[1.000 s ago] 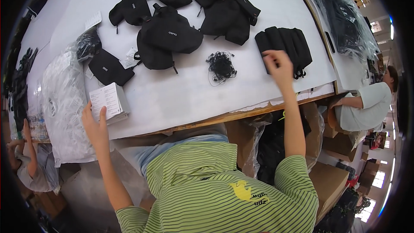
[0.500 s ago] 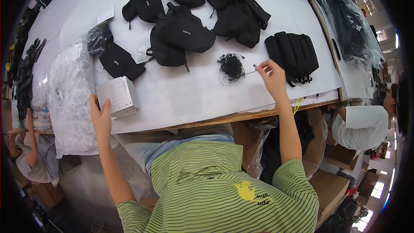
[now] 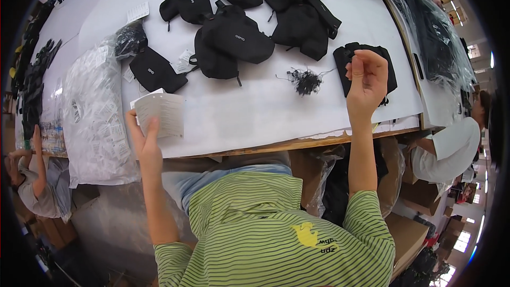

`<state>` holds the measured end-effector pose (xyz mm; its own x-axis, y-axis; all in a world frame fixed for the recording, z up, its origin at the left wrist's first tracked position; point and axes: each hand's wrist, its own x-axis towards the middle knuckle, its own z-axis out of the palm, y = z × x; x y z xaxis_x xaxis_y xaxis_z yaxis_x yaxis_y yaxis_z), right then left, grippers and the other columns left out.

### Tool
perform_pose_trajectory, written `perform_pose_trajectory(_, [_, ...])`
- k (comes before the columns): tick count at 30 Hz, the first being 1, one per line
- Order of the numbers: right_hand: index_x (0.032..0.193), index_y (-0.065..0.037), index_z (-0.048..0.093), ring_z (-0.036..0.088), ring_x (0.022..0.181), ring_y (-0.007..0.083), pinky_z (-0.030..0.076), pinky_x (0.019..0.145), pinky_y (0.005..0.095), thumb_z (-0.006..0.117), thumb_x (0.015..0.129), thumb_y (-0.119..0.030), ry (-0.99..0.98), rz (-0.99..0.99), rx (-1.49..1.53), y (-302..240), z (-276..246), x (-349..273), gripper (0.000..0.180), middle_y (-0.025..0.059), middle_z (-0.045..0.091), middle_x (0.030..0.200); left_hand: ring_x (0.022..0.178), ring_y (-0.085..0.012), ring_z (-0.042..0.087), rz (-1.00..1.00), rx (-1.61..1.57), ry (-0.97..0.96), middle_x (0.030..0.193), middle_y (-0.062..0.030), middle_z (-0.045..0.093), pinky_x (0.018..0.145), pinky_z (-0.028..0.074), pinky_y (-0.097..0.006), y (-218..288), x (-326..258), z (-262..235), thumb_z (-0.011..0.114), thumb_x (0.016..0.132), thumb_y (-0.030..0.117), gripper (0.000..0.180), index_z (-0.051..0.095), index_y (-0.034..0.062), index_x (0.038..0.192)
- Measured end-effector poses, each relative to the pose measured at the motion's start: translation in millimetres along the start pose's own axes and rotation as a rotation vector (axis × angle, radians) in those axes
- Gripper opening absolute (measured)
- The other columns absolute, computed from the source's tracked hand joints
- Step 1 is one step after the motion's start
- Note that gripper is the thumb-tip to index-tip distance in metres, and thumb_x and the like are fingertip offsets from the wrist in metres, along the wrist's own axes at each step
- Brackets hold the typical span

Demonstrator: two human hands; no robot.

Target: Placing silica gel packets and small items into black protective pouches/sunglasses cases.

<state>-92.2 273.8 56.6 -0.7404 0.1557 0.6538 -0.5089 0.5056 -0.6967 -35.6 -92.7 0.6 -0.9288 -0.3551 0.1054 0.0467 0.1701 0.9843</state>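
A stack of white printed cards [image 3: 171, 114] is held by my left hand [image 3: 149, 138], its thumb across the front card, close to the table's front edge. My right hand [image 3: 370, 82] is raised before a bundle of folded black pouches [image 3: 392, 77], fingers pinched together. A thin dark string runs toward it from a tangle of black strings [image 3: 307, 81] on the white table. The string's end in my fingers is mostly hidden. Left of the tangle, black zippered pouches [image 3: 236, 37] lie in a loose pile. One black pouch [image 3: 152, 70] lies just beyond the cards.
A large clear bag of white tags [image 3: 95, 122] lies at the left by a smaller bag of black items [image 3: 131, 40]. Plastic-wrapped black goods [image 3: 433, 37] are at the right. People sit at both sides. Cardboard boxes [image 3: 406, 228] stand below the table edge.
My right hand has moved right and drawn a string away from the tangle, which has shifted right. My left hand has lifted and tilted the card stack, moving slightly right.
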Motion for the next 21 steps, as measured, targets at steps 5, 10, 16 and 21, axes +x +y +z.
perform_pose_trajectory(5, [0.102,-0.003,0.056,0.056,0.068,0.0079,0.045,0.060,0.0197,0.055,0.093,-0.003,0.096,0.004,-0.004,-2,4,0,0.009,0.0039,0.058,0.078,0.100,-0.0147,0.047,-0.043,0.021,-0.146,0.105,-0.0095,0.050,0.089,0.037,-0.026,5,-10,17,0.061,0.089,0.018,0.040,0.038,0.0055,0.119])
perform_pose_trajectory(10, [0.105,-0.001,0.053,0.055,0.066,0.0087,0.045,0.061,0.0197,0.055,0.093,-0.004,0.228,-0.029,0.076,-13,-6,-2,0.013,0.0055,0.058,0.081,0.100,-0.0160,0.049,-0.074,-0.029,-0.208,0.108,-0.0101,0.050,0.087,0.040,-0.028,2,-16,26,0.065,0.087,0.022,0.047,0.038,0.0053,0.120])
perform_pose_trajectory(16, [0.101,-0.005,0.057,0.051,0.066,0.0056,0.041,0.057,0.0192,0.052,0.093,-0.002,0.081,0.303,-0.057,27,-54,-30,0.010,0.0023,0.056,0.082,0.102,-0.0169,0.049,-0.167,-0.088,-0.221,0.110,-0.0113,0.050,0.087,0.041,-0.029,-2,-23,33,0.066,0.085,0.024,0.051,0.038,0.0043,0.122])
perform_pose_trajectory(21, [0.102,-0.009,0.059,0.059,0.073,0.0238,0.046,0.065,0.0328,0.060,0.085,-0.007,-0.437,0.560,-0.908,110,-113,-108,0.017,0.0103,0.056,0.090,0.104,-0.0173,0.049,-0.213,-0.087,-0.245,0.110,-0.0119,0.050,0.089,0.041,-0.028,-4,-24,42,0.067,0.084,0.026,0.054,0.038,0.0035,0.123])
